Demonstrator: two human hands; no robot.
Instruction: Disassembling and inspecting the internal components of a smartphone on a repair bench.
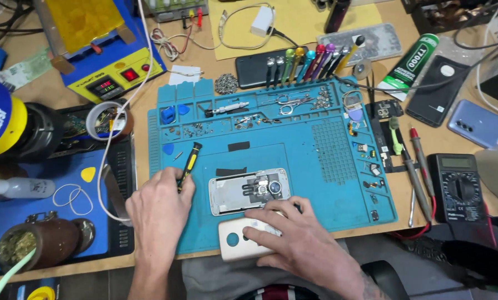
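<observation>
Right hand (299, 244) lies flat on the white back cover (243, 240) at 6 o'clock. Left hand (160, 208) fingers grip a yellow screwdriver (189, 164). Already opened, the phone (249, 190) rests mid blue mat (315, 166), insides showing.
</observation>
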